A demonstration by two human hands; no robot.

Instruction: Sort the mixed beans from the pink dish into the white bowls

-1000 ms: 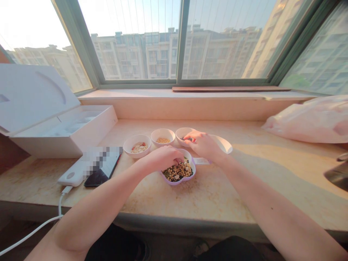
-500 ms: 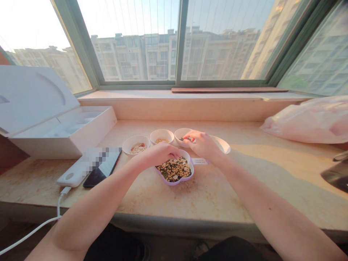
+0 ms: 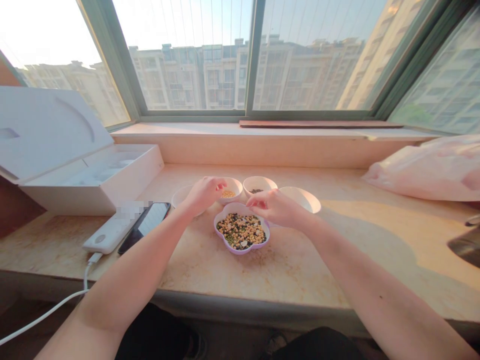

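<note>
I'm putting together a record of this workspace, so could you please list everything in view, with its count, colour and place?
Flower-shaped dish: 1, lilac, counter centre
Mixed beans: many, tan, black, green, in the dish
Bowls: 4, white, behind the dish, outer two partly hidden
Small beans: many, yellow, second bowl from left
Dark pieces: several, blackish, third bowl
Open box: 1, white, left
Power bank: 1, white, left
Phone: 1, black, beside the power bank
Cable: 1, white, lower left
Bag: 1, pinkish white, right
Unclear object: 1, dark, right edge
Strip: 1, reddish brown, sill
Counter: 1, beige, below everything
Window frame: 1, grey-green, behind
Buildings: several, pale, outside
Trousers: 1 pair, black, bottom
Left hand: 1, bare, near the second bowl
Right hand: 1, bare, at the dish's far rim
</note>
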